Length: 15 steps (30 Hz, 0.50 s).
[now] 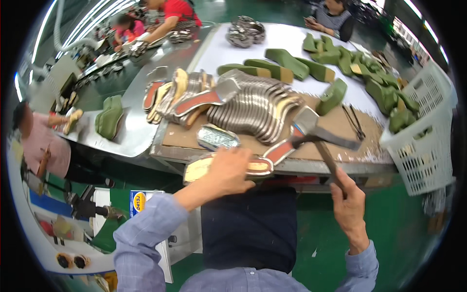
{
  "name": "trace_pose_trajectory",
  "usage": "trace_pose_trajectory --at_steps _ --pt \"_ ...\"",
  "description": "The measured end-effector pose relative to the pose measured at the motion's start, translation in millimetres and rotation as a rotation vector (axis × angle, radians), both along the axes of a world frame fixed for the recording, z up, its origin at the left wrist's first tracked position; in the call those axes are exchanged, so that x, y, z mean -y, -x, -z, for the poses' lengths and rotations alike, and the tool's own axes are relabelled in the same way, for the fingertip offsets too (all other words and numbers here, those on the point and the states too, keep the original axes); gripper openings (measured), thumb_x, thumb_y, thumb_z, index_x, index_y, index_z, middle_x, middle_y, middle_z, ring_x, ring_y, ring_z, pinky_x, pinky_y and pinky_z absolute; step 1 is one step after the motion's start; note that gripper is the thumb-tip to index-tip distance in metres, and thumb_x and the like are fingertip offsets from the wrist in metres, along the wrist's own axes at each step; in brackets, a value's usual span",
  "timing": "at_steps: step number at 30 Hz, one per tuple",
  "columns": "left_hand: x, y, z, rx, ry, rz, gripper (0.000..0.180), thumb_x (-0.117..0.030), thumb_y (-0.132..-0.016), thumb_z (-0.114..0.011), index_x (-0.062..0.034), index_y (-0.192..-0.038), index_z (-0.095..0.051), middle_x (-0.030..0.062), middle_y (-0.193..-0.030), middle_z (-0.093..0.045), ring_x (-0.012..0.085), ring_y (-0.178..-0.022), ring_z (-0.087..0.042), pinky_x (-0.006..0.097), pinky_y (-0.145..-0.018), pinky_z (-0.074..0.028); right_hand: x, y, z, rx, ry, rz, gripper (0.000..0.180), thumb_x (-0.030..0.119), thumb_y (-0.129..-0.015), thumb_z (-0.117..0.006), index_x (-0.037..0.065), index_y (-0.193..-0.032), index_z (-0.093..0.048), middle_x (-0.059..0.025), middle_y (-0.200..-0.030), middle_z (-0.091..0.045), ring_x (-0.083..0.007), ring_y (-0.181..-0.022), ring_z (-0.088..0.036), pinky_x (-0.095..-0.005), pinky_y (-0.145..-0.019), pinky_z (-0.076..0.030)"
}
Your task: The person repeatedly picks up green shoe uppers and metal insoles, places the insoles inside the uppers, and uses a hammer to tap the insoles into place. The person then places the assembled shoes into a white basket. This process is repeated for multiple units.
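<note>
My left hand point(226, 170) is closed over a shoe sole piece point(197, 170) at the table's front edge, its cream and red-brown underside facing up inside a silver rim. Gripped in my right hand point(350, 202) is the wooden handle of a hammer point(327, 158), whose dark, wide metal head is raised just right of the sole piece. Behind my left hand lies a shiny silver oval piece point(217, 137). Beyond it, a long row of curved silver insoles point(248, 109) is packed together, with a red-brown and silver insole point(204, 100) lying across it.
Several green shoe lasts point(287, 63) lie on the white-topped table. A white slatted basket point(421, 163) stands at its right end. Black tongs or scissors point(354, 121) rest on brown board point(374, 138). Green lasts point(109, 117) sit on the left metal table. Other people work around.
</note>
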<state>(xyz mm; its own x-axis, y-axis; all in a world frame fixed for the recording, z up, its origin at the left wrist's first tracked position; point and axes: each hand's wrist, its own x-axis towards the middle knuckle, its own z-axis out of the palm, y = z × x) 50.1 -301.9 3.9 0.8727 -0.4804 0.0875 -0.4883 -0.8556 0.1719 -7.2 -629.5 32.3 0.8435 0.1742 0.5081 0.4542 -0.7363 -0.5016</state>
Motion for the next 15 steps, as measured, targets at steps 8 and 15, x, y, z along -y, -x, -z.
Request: trace_pose_trajectory --at_steps 8,15 --pt "-104 -3 -91 -0.057 0.867 -0.369 0.058 -0.025 -0.075 -0.081 -0.0075 -0.124 -0.056 0.0098 -0.099 -0.069 0.0249 -0.091 -0.069 0.038 -0.082 -0.056 71 -46 63 0.209 0.403 0.333 0.019 0.007 -0.096 -0.061 0.002 -0.114 -0.065 -0.0165 -0.103 -0.063 -0.0352 -0.097 -0.06 -0.041 -0.082 -0.047" --pt "-352 -19 16 1.014 1.379 -0.835 0.034 -0.007 -0.086 -0.077 0.0025 -0.116 -0.064 0.0085 -0.102 -0.068 0.0192 -0.086 -0.068 0.034 -0.075 -0.057 -56 -107 58 -0.847 -0.244 0.149 0.059 0.046 -0.104 -0.049 -0.003 -0.076 -0.067 -0.0117 -0.054 -0.061 -0.0156 -0.044 -0.058 -0.0325 -0.044 -0.045"
